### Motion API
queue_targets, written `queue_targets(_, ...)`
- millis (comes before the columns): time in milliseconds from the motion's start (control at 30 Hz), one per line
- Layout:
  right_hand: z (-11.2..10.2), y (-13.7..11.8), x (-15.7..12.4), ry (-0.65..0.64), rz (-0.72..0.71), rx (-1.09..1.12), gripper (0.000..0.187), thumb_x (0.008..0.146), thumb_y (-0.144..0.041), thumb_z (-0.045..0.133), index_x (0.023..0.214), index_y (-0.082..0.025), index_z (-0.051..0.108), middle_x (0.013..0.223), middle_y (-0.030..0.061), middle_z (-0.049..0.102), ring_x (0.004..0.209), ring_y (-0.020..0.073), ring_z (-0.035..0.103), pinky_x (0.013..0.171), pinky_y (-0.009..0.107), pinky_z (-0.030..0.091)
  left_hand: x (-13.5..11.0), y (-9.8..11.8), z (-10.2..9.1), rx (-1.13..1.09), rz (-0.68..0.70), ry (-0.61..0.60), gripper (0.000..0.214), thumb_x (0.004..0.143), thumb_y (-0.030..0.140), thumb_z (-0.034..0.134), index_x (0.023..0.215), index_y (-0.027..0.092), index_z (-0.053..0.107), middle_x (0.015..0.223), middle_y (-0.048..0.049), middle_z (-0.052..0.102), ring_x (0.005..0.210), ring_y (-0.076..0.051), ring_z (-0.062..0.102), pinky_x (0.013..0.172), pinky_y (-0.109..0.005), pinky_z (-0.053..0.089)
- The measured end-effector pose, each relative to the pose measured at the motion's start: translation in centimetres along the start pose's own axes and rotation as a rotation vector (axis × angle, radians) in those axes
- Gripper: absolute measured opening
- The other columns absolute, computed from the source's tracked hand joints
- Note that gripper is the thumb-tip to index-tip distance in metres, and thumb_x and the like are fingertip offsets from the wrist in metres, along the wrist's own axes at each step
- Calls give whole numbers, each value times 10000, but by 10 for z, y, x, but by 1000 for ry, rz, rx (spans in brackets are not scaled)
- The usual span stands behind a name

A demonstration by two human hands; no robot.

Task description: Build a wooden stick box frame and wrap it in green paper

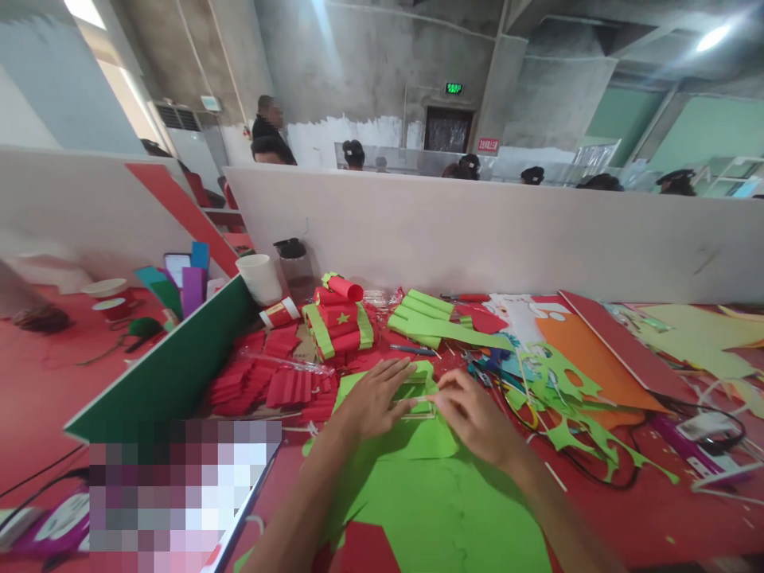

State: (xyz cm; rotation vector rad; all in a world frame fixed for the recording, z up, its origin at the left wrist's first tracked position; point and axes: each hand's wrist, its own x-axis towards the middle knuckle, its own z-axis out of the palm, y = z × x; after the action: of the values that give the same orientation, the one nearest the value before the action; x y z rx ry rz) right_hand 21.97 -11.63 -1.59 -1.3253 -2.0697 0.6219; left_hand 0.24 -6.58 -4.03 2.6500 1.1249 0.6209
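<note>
My left hand lies flat with fingers stretched out, pressing on a small green paper piece. My right hand has its fingers curled together, pinching the right edge of that same piece. Under both hands spreads a large green paper sheet on the red table. Just behind the hands stands a stack of red paper rolls banded in green with a yellow star.
Folded red paper strips lie to the left, green strips and green cut-out scraps to the right. A white cup, a green board, an orange sheet and cables surround them. A white partition backs the table; people sit beyond.
</note>
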Motion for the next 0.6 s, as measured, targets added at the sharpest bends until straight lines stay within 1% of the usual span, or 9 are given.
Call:
queue_targets(33, -4, 4, 5, 14, 22, 108, 357, 931, -402, 379, 968, -256, 702, 1110, 70, 597, 908, 211, 599, 807, 333, 478, 0, 1, -1, -3, 1, -4, 583, 896, 524, 397, 1414, 260, 349, 1459, -61, 372, 1337, -266, 347, 1095, -497, 309)
queue_targets(67, -5, 10, 11, 43, 28, 216, 389, 942, -417, 343, 974, -250, 694, 1128, 64, 594, 943, 210, 598, 833, 332, 479, 0, 1, -3, -6, 4, -8, 570, 898, 520, 394, 1408, 265, 360, 1455, -58, 379, 1334, -266, 353, 1095, -499, 308)
queue_targets(133, -1, 25, 24, 110, 49, 383, 342, 929, -426, 390, 1128, -254, 607, 1170, 60, 591, 1056, 214, 569, 908, 344, 459, 0, 1, -5, -11, 19, -18, 555, 901, 515, 394, 1401, 273, 371, 1451, -56, 387, 1328, -266, 362, 1095, -501, 306)
queue_targets(167, 4, 33, 30, 150, 61, 438, 338, 914, -426, 425, 1166, -255, 571, 1180, 60, 591, 1102, 213, 549, 938, 351, 445, 0, 1, -5, -13, 29, -23, 552, 903, 510, 394, 1402, 275, 369, 1451, -55, 385, 1328, -264, 362, 1096, -499, 305)
queue_targets(200, 11, 40, 36, 159, 72, 471, 347, 903, -426, 447, 1187, -255, 551, 1207, 61, 583, 1147, 212, 525, 976, 364, 421, 0, 0, -6, -15, 39, -26, 549, 904, 505, 397, 1402, 276, 368, 1454, -54, 382, 1331, -261, 359, 1097, -494, 305)
queue_targets(300, 32, 56, 47, 137, 103, 469, 374, 888, -438, 466, 1194, -245, 563, 1269, 71, 565, 1211, 222, 483, 1053, 417, 334, 0, -3, -6, -20, 59, -33, 534, 907, 489, 405, 1397, 278, 374, 1459, -44, 376, 1344, -246, 337, 1102, -473, 304)
queue_targets(400, 47, 60, 50, 173, 118, 475, 403, 887, -469, 444, 1187, -241, 588, 1262, 76, 580, 1227, 235, 473, 1058, 430, 324, 0, -4, -5, -16, 62, -37, 521, 910, 486, 398, 1395, 295, 371, 1466, -23, 366, 1353, -234, 320, 1108, -465, 292)
queue_targets(500, 53, 59, 49, 264, 142, 497, 421, 884, -470, 435, 1199, -234, 583, 1273, 82, 574, 1229, 240, 474, 1054, 426, 331, -1, -3, -6, -11, 41, -52, 536, 910, 497, 387, 1406, 298, 348, 1481, -17, 338, 1355, -234, 313, 1110, -459, 283)
queue_targets(600, 55, 55, 49, 292, 142, 480, 411, 890, -448, 417, 1189, -225, 589, 1264, 84, 580, 1221, 240, 479, 1058, 429, 324, -2, -1, -6, -8, 13, -50, 553, 908, 510, 381, 1413, 289, 338, 1492, -26, 316, 1350, -246, 316, 1107, -459, 281)
